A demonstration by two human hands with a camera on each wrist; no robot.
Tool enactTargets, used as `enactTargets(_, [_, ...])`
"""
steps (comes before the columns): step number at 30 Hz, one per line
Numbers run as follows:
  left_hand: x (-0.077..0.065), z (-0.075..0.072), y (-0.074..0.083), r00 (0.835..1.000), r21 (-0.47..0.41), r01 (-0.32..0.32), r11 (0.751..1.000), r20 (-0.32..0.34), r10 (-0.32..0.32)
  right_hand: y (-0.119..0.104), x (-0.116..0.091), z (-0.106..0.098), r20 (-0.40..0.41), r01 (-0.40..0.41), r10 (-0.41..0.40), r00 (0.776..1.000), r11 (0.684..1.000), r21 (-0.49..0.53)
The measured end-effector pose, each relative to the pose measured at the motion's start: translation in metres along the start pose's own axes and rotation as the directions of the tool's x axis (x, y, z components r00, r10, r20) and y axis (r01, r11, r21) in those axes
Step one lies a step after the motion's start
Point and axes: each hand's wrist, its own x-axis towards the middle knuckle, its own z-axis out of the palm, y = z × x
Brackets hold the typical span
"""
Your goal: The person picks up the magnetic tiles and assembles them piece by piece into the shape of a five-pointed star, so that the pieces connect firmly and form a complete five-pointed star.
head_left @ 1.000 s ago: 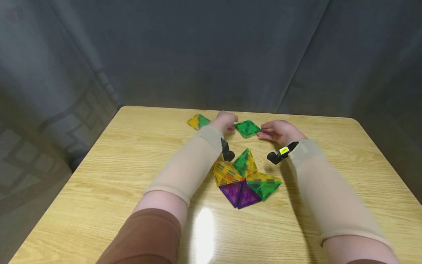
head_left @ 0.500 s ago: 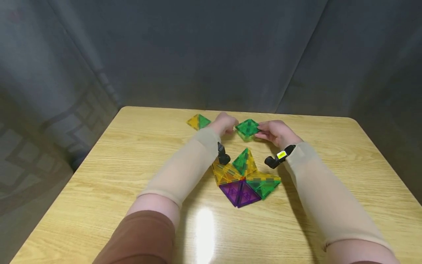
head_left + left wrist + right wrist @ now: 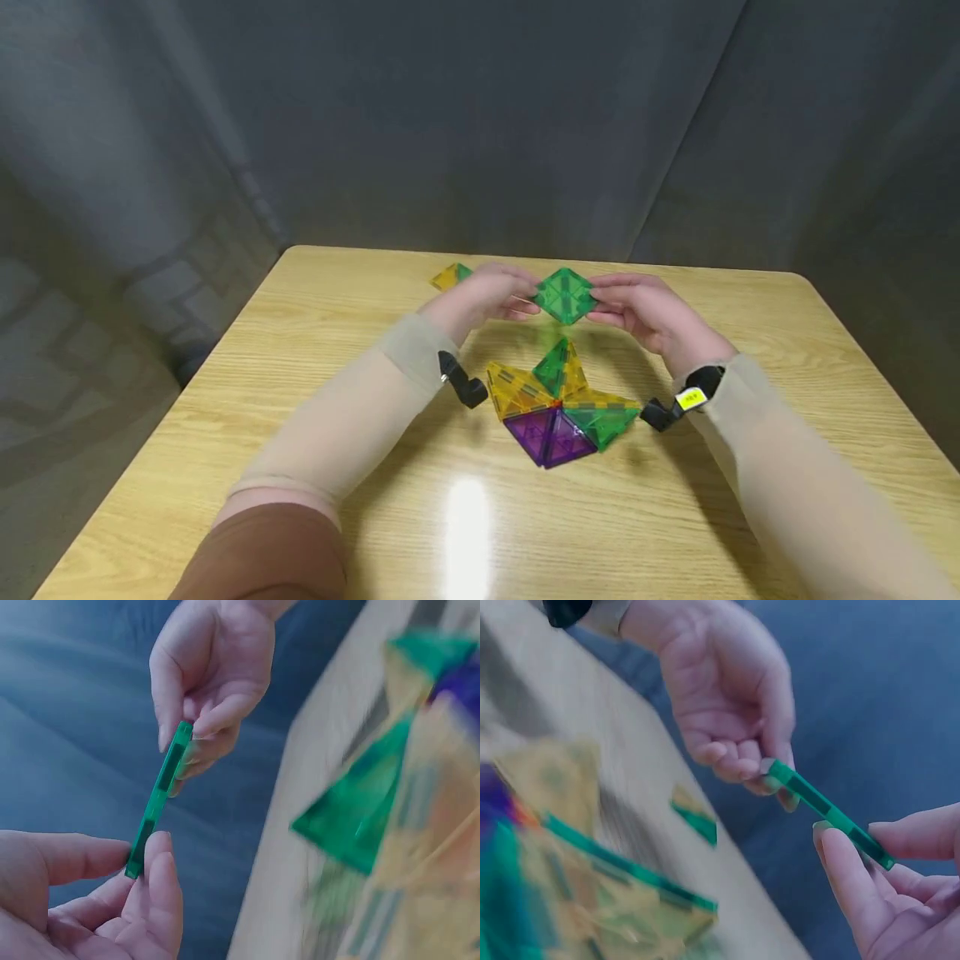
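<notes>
Both hands hold a green diamond made of see-through magnetic tiles, raised off the table. My left hand pinches its left corner between thumb and fingers. On the opposite corner, my right hand grips in the same way. Both wrist views show the green piece edge-on, with dark magnet strips along its rim. Below and nearer stands a cluster of joined tiles: yellow tiles at left, a purple pair in front, a green-and-yellow peak at the back, and a yellow-and-green part at right.
Behind the left hand, a small yellow-and-green tile piece lies near the far edge of the wooden table, partly hidden. A grey curtain hangs just beyond that edge. Black wrist cameras jut out over the table beside the cluster.
The green diamond has come up off the table and tilted to face me. My left hand, earlier beside it, now grips its left corner; the right hand has kept its hold.
</notes>
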Motion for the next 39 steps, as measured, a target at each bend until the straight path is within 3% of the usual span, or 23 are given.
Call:
enactTargets(5, [-0.042,0.002,-0.004,0.99,0.019,-0.107,0.994,0.096,0.105,-0.001,-0.043,0.007,0.115,0.084,-0.084,0.99,0.996,0.005])
enactTargets(8, [-0.066,0.002,-0.014,0.981,0.005,-0.146,0.989,0.129,0.144,0.007,-0.068,0.017,0.173,0.117,-0.107,0.979,0.992,-0.053])
enactTargets(12, [-0.093,0.002,-0.032,0.973,-0.01,-0.153,0.988,0.177,0.152,0.024,-0.1,0.031,0.206,0.12,-0.089,0.974,0.983,-0.142])
enactTargets(16, [-0.11,-0.003,-0.05,0.972,-0.011,-0.13,0.991,0.196,0.13,0.043,-0.118,0.042,0.232,0.081,-0.052,0.971,0.99,-0.117])
enactTargets(25, [-0.12,-0.015,-0.077,0.982,-0.036,-0.048,0.998,0.181,0.054,0.085,-0.13,0.056,0.177,-0.04,0.031,0.984,0.998,0.048])
enactTargets(34, [-0.12,-0.01,-0.093,0.992,-0.085,0.026,0.996,0.129,-0.015,0.101,-0.133,0.066,0.124,-0.114,0.107,0.986,0.992,0.052])
enactTargets(39, [-0.117,-0.007,-0.1,0.997,-0.1,0.047,0.994,0.068,-0.04,0.106,-0.132,0.072,0.08,-0.156,0.151,0.985,0.986,0.06])
